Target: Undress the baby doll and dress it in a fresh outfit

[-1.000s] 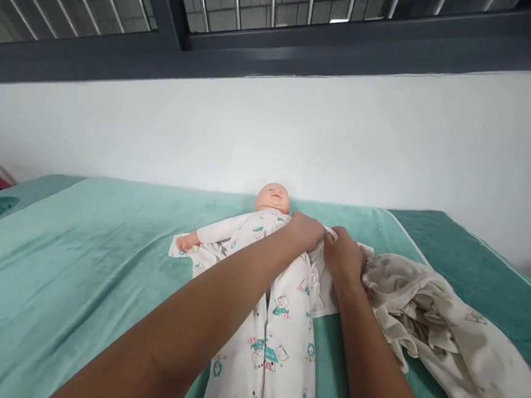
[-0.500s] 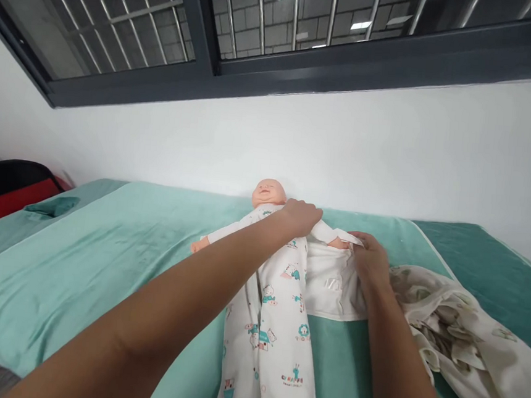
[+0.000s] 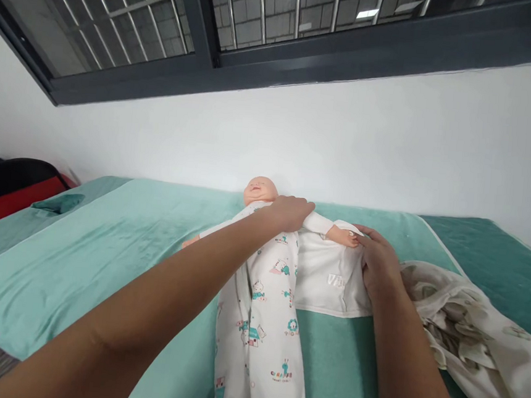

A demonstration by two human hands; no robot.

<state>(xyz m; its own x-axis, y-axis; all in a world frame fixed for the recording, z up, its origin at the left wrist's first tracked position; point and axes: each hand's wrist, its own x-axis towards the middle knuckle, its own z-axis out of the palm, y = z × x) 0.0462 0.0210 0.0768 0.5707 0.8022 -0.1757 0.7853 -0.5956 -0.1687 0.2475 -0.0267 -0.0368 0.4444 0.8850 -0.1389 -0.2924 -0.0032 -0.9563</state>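
Note:
A baby doll (image 3: 260,190) lies on its back, dressed in a white printed outfit (image 3: 277,324) with long legs. My left hand (image 3: 292,212) is curled over the doll's shoulder and upper arm, fingers closed and partly hidden. The doll's bare hand (image 3: 343,235) pokes out of a white sleeve (image 3: 318,223), pointing to my right hand. A plain white garment (image 3: 328,279) with a small label lies spread under that arm. With thumb and fingers, my right hand (image 3: 378,258) pinches the garment's edge right beside the doll's fingertips; the exact grip is partly hidden.
Green bedding (image 3: 104,240) covers the surface, which ends at a white wall (image 3: 368,140) below a barred window (image 3: 213,52). At the right lies a crumpled patterned cloth (image 3: 471,341). A black and red bag (image 3: 15,192) is at the far left.
More of the doll's hand shows now, with its arm stretched straighter to the right. My right hand has shifted slightly away from the doll; my left hand stays at its shoulder.

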